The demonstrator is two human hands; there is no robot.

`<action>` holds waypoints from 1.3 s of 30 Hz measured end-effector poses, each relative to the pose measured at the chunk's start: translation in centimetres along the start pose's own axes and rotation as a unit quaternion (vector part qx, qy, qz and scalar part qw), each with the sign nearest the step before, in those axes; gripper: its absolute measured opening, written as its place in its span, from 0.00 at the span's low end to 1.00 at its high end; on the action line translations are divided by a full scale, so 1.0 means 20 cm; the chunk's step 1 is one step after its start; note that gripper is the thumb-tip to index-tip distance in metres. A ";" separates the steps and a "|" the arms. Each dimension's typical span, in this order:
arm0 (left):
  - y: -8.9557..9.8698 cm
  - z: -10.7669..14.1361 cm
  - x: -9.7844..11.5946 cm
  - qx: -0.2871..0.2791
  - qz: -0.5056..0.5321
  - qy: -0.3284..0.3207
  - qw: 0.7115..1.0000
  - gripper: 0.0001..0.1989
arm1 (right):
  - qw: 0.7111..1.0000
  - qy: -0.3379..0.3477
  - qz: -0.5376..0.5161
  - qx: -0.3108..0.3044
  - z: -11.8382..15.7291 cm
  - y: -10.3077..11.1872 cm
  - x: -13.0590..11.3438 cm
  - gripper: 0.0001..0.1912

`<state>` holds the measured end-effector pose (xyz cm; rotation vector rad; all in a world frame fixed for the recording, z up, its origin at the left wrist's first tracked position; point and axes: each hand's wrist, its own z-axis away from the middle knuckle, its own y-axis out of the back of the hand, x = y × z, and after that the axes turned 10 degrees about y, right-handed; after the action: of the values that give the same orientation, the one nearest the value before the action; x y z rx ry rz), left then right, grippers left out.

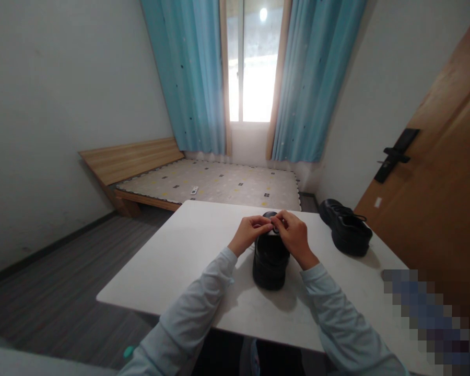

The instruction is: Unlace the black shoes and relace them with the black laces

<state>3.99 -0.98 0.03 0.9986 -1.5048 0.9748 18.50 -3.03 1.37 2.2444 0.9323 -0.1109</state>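
- Head view: I'm seeing the black shoe point(270, 267) standing upright on the white table point(172, 256), its heel facing me, its long axis running away toward the window point(254, 78).
- My left hand point(254, 231) and right hand point(293, 234) are meeting over its front upper, fingertips pinching close together; I can't tell what small part they're gripping.
- The toe end is lying near the far edge, partly hidden by my hands; more tabletop is stretching leftward than rightward.
- A second black shoe point(348, 230) is resting to the right, near the door point(434, 172).
- Pixelation is covering the right near corner; the bed point(219, 183) is standing beyond.
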 end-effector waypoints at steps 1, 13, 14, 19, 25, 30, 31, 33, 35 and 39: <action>0.00 0.00 0.00 -0.001 -0.002 0.000 1.000 0.16 | 1.000 -0.002 -0.011 0.000 0.00 0.00 0.00 0.14; 0.00 0.01 0.02 0.046 0.000 -0.024 0.999 0.13 | 0.973 -0.091 -0.146 -0.152 -0.03 0.16 0.35 0.22; 0.00 0.01 0.02 0.044 0.011 -0.028 0.999 0.13 | 0.966 -0.096 -0.162 -0.178 -0.02 0.16 0.36 0.22; 0.00 0.01 0.03 0.025 0.052 -0.038 0.998 0.13 | 0.970 -0.084 -0.146 -0.177 -0.01 0.13 0.37 0.03; 0.02 0.00 0.03 0.048 0.065 -0.047 0.996 0.14 | 0.984 -0.107 -0.086 -0.113 -0.03 0.13 0.37 0.13; 0.02 -0.01 0.03 0.073 0.057 -0.062 0.994 0.12 | 0.971 -0.118 -0.209 -0.008 -0.05 0.13 0.32 0.17; 0.02 -0.01 0.02 0.072 0.057 -0.064 0.994 0.12 | 0.964 -0.118 -0.237 0.010 -0.06 0.13 0.30 0.17; 0.02 -0.01 0.02 0.065 0.061 -0.065 0.994 0.12 | 0.958 -0.116 -0.262 0.034 -0.06 0.14 0.27 0.16; 0.02 -0.01 0.02 0.055 0.065 -0.065 0.994 0.12 | 0.963 -0.098 -0.246 0.048 -0.07 0.15 0.25 0.14; 0.01 -0.01 0.02 0.045 0.057 -0.071 0.995 0.13 | 0.990 -0.006 -0.120 0.069 -0.08 0.17 0.20 0.10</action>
<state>3.75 -0.76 0.37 1.0745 -1.6638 1.0792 23.45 -1.34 3.16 2.2436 1.2192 -0.3068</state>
